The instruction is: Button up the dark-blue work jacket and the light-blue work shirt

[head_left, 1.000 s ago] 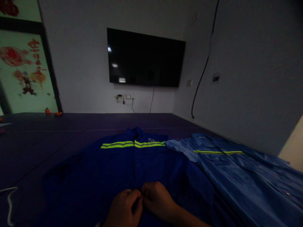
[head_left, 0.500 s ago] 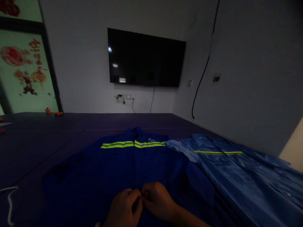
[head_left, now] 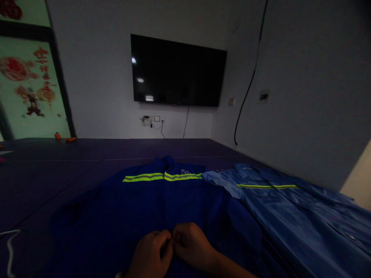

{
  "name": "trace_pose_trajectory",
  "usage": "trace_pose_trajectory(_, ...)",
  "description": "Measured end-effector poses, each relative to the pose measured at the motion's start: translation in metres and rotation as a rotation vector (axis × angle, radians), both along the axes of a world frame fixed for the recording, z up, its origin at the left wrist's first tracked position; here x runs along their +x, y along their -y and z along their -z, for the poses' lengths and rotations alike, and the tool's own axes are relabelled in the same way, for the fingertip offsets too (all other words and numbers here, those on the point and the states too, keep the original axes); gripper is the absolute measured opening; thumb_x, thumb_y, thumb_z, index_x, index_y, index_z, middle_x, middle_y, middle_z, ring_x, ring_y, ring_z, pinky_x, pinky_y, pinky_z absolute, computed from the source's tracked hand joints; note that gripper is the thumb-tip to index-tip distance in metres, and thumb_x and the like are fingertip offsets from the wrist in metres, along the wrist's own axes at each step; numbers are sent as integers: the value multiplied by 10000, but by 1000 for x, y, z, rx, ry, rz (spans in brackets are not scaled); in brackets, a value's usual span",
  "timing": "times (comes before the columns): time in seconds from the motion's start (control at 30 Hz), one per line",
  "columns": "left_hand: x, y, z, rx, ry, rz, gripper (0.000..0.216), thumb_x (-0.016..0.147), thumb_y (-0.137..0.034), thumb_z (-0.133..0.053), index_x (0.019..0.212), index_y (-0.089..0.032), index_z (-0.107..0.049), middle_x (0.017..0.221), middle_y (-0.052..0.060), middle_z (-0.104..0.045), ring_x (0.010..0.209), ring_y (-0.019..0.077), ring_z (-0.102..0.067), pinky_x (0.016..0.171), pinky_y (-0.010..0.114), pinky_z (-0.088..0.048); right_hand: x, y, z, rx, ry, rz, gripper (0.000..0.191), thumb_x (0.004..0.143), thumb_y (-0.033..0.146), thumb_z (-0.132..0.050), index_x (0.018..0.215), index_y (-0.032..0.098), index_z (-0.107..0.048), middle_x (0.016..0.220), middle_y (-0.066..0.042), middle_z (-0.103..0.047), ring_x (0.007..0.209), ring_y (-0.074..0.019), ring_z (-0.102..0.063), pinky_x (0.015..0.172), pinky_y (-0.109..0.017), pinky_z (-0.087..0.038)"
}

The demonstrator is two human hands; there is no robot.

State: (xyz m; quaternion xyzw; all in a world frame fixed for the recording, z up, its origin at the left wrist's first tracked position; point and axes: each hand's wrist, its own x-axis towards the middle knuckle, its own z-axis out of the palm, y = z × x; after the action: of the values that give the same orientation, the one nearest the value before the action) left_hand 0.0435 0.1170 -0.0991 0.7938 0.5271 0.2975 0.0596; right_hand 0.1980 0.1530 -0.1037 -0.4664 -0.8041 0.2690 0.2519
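Dim room, view low over a dark mat. Left hand (head_left: 151,253) and right hand (head_left: 193,245) meet fingertip to fingertip at the front closure of the dark blue work shirt (head_left: 139,208). Both hands curled nearly closed, fingers pinched on the fabric at the placket; whether a button sits between them is too dark to tell. Shirt lies flat under the hands and spreads away from them, its yellow reflective stripe (head_left: 162,177) well beyond the fingertips. Lighter blue shirt (head_left: 290,208) lies off to the right of the right hand, overlapping the dark one's edge.
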Motion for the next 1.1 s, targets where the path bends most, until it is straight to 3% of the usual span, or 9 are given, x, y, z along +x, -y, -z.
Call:
trace_pose_trajectory(0.53, -1, 2, 2, 57, -48, -36, 199, 815, -188, -428, 795, -234, -620, 727, -4, -673, 681, 153, -635, 631, 248, -466, 0, 0, 3, 20, -34, 0, 129, 639, 117, -505, 693, 154, -616, 555, 27, -584, 471, -68, -457, 428, -171, -255)
trace_pose_trajectory(1.1, -1, 4, 5, 92, -155, 8, 220, 831, -164, -384, 817, -226, -595, 719, 11, -656, 651, 156, -622, 570, 248, -437, 0, -1, 2, 12, -40, 28, 128, 610, 101, -518, 668, 145, -623, 576, 13, -601, 492, -80, -491, 439, -174, -261)
